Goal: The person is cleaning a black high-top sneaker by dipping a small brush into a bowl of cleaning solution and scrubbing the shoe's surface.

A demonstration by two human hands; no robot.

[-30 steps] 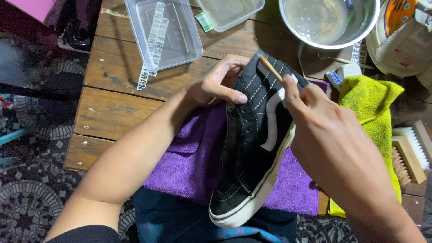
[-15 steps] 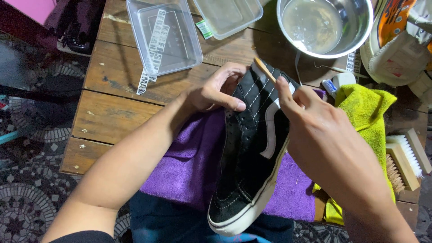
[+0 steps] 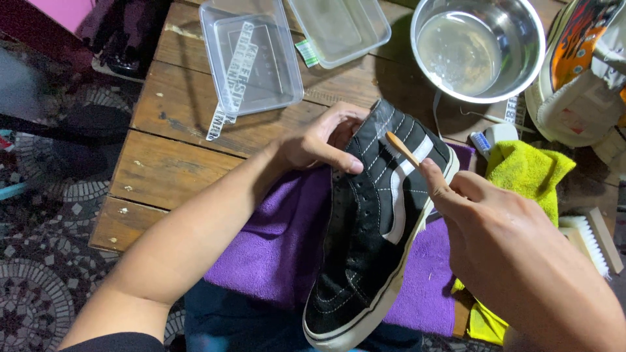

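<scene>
Wooden table [image 3: 176, 169], water-filled steel bowl [image 3: 521, 29]

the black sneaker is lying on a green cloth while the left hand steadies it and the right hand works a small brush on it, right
Not quite: in the head view the black sneaker lies on a purple cloth, not a green one. The left hand steadies it and the right hand works the small brush.

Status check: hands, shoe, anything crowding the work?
Left hand grips the black high-top shoe at its collar. Right hand holds a small wooden-handled brush against the shoe's side. Shoe lies on the purple towel; water bowl stands apart.
</scene>
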